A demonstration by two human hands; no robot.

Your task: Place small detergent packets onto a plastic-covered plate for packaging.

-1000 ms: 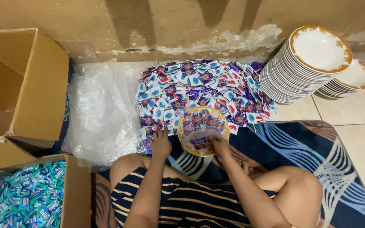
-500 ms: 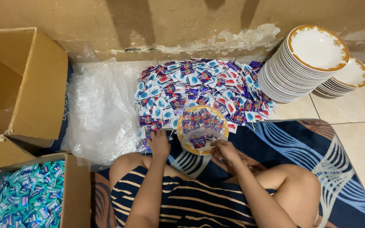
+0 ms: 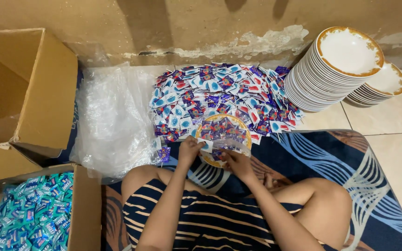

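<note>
I sit cross-legged on a patterned mat. A gold-rimmed plate [image 3: 201, 125] lies in front of my knees, loaded with small sachets and covered by a clear plastic bag [image 3: 231, 142]. My left hand [image 3: 189, 149] grips the plate's near left edge with the plastic. My right hand [image 3: 236, 162] holds the plastic at the plate's near right edge. Just beyond the plate spreads a heap of small red, blue and purple sachets [image 3: 219, 95] on the tiled floor.
A tall leaning stack of gold-rimmed white plates [image 3: 331, 69] stands at the right, a shorter stack [image 3: 382, 86] behind it. Crumpled clear plastic bags [image 3: 112, 121] lie at the left. An open cardboard box [image 3: 24, 93] and a box of teal sachets [image 3: 29, 214] sit far left.
The plate with its sachets has come slightly nearer to me and both hands have shifted along its near edge, working the clear plastic around it.
</note>
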